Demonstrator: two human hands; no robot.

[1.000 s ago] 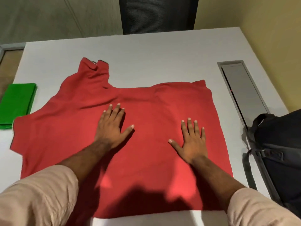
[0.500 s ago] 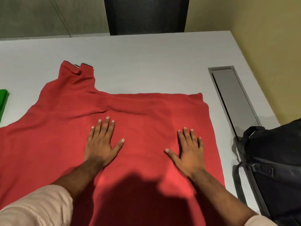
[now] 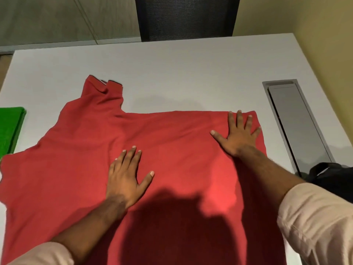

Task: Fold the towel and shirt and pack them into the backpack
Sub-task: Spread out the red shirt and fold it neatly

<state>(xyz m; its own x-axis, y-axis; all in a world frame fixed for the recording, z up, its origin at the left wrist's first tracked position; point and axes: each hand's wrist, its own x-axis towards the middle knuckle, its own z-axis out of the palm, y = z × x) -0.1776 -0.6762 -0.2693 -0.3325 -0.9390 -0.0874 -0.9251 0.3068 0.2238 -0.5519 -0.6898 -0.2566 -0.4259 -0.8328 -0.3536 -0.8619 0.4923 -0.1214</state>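
Smoothing stage: left hand (image 3: pixel 125 180) and right hand (image 3: pixel 239 133), fingers flat, holding nothing, pressing red cotton shirt (image 3: pixel 80 169). Next, probably folding a side inward.

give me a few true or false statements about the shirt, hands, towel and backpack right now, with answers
1. Both hands lie flat on the red shirt. True: the left hand and right hand press on it with straight fingers.
2. The right hand is near the shirt's far right corner. True.
3. The green towel lies on top of the shirt. False: it lies on the table, left of the shirt.
4. The shirt is already in the backpack. False: it is spread on the table; the backpack sits at the right edge.
5. The left hand pinches a sleeve. False: it lies open mid-shirt.
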